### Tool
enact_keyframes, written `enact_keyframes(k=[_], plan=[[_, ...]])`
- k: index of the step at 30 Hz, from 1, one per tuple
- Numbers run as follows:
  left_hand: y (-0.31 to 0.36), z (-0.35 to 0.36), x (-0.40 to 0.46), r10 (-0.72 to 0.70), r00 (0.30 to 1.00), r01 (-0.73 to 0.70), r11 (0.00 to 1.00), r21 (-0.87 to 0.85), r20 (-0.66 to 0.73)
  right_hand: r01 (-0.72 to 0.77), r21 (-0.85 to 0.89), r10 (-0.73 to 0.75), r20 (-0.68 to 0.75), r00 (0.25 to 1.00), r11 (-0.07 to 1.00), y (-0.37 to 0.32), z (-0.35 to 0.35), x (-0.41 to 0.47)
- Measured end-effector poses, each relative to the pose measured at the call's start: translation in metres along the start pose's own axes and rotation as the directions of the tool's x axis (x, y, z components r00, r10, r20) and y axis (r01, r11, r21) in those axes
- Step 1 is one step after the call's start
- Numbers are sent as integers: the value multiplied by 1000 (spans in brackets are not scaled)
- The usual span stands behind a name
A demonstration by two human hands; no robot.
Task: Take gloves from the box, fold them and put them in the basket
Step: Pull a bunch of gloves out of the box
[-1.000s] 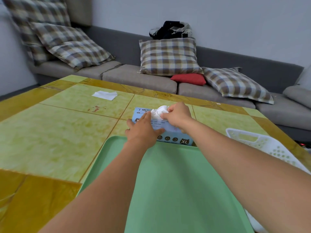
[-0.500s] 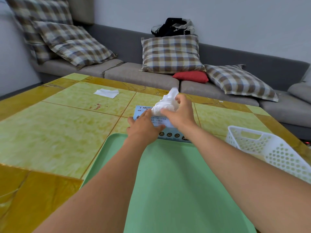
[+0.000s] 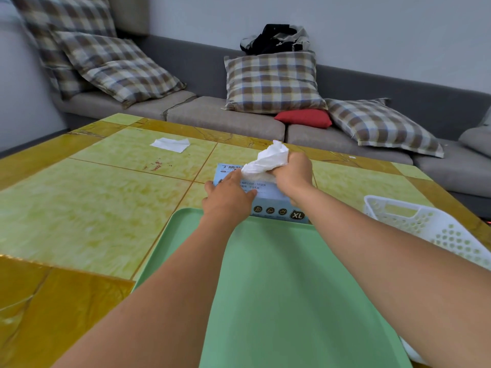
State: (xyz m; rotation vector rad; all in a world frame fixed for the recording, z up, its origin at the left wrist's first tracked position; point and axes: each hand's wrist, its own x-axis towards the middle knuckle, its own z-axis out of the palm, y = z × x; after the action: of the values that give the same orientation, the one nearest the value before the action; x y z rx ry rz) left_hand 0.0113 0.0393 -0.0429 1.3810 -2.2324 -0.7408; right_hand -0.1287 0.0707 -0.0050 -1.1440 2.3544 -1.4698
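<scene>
Head view:
Right hand [image 3: 293, 173]: curled round a crumpled white glove [image 3: 268, 160], lifted just above the box [image 3: 268, 197].
Left hand [image 3: 230, 195]: fingers fairly straight, pressed flat on the box top, gripping nothing.
Box: pale blue, marked XL, flat on the worktop [image 3: 79, 208], touching the far edge of the green tray [image 3: 279, 288].
Glove: bunched, upper end sticking out above the fist, lower end reaching toward the box opening.
Basket [image 3: 425, 224]: white, perforated, on the worktop right of the tray, partly behind the right forearm.
Tissue [image 3: 170, 144]: white, flat, far left on the worktop, well apart from the box.
Sofa [image 3: 228, 118]: grey, behind the worktop, with checked cushions.
</scene>
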Motion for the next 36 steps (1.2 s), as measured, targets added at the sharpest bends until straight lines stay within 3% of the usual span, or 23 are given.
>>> enact_keyframes(k=[2,5,8,11,17,23,25,28,31,34,36], plan=[[-1,0,1,-3,1000,3,1000,-2,5,-86,215,106,-84,991,973,-4,-8,3],[-5,0,6,-5,1000,5,1000,3,10,-175,512,243,-68,968,841,-9,-21,12],[-5,0,7,-11,1000,11,1000,15,17,-166,641,255,-48,966,750,-16,-29,10],[-2,0,1,-11,1000,10,1000,3,13,-140,793,248,-14,969,592,-27,-37,11],[-2,-2,1,-19,999,20,999,-29,30,-156,838,83,132,988,523,-60,-65,2],[-6,-1,1,2,1000,-1,999,-33,30,-76,899,-12,90,996,431,-95,-113,-14],[-6,-1,4,19,999,-18,1000,-18,33,-63,882,-60,102,993,466,-101,-125,-24],[-8,-11,5,58,997,-59,998,20,56,-95,789,-93,189,977,606,-89,-123,-47],[-14,-35,-6,148,989,-149,985,-88,-21,-137,678,-102,300,948,722,-61,-101,-74],[-22,-73,-31,130,990,-139,969,-202,-57,-213,484,-97,538,837,849,-42,-80,-98],[-27,-98,-55,46,997,-16,889,-459,54,-200,377,-119,673,730,904,-39,-68,-106]])
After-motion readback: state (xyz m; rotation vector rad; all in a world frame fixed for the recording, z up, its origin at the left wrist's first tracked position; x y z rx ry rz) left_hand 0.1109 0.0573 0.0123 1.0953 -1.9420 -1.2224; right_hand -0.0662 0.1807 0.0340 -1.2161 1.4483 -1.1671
